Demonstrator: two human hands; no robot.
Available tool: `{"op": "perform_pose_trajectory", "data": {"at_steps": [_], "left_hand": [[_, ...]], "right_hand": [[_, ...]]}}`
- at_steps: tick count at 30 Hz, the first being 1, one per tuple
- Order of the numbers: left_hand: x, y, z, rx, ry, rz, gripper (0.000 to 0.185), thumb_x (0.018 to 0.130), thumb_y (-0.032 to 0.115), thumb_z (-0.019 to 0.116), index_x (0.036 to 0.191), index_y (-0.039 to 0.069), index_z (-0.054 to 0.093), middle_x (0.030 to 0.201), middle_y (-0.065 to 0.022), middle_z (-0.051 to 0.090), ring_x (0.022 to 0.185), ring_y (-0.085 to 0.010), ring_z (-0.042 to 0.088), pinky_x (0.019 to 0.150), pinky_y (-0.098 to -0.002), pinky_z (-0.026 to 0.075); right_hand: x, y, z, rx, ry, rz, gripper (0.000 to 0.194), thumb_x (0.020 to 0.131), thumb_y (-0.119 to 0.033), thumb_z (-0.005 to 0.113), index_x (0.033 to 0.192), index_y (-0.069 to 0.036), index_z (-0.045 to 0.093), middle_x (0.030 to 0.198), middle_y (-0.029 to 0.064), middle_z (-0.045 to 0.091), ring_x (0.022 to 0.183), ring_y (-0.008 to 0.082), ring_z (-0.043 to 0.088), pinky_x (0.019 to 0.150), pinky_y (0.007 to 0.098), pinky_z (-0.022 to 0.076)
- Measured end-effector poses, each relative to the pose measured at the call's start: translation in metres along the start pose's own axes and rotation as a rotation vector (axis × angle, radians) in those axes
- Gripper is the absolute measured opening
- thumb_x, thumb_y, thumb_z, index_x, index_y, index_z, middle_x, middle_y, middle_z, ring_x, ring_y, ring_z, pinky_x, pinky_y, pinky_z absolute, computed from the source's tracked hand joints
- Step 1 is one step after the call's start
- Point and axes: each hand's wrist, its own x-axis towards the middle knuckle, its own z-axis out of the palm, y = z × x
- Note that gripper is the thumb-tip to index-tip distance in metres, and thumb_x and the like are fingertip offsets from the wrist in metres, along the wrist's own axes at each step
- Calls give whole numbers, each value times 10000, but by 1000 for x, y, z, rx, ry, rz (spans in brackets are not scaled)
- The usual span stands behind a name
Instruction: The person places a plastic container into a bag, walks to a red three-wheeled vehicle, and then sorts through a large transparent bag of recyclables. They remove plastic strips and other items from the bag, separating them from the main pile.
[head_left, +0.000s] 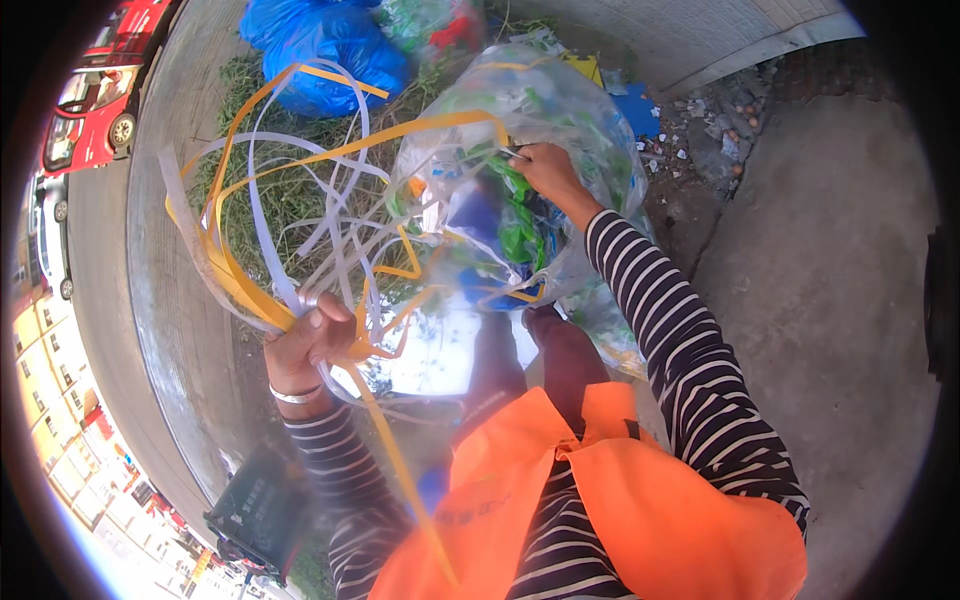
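Observation:
My left hand (311, 341) is closed around a loose bundle of yellow and whitish plastic strapping bands (259, 296). The bands loop up and away from the fist, and one yellow end hangs down over my vest. A large clear plastic bag (600, 112) stands before my legs, its mouth facing me. Inside it lie green plastic film (517, 225) and blue pieces. My right hand (551, 172) pinches a thin pale strip at the bag's mouth; I cannot tell whether it is a band or the bag's rim. A yellow band ends close to those fingers.
Blue bags (330, 67) stand at the far side on cut greenery (251, 180). A wall (720, 37) and scattered rubble (720, 135) lie far right. Concrete (817, 262) spreads to my right. A dark green bin (259, 510) is at lower left. A red vehicle (97, 112) stands by the road.

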Motion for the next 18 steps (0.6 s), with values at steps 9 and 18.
{"op": "perform_pose_trajectory", "data": {"at_steps": [9, 18], "left_hand": [[54, -76, 5, 176, 378, -399, 231, 937, 115, 532, 1059, -60, 619, 937, -160, 676, 843, -226, 675, 651, -321, 547], [129, -127, 13, -165, 315, -569, 291, 952, 154, 503, 1105, -74, 600, 1001, -168, 675, 664, -195, 627, 544, -289, 525]], "right_hand": [[-114, -135, -59, 344, -56, -334, 106, 853, -144, 606, 829, -43, 629, 750, 140, 581, 673, 340, 572, 615, 425, 456], [-183, -192, -50, 291, -397, -1058, 157, 745, -188, 672, 828, -84, 588, 812, 36, 540, 821, 204, 561, 653, 326, 494]]}}
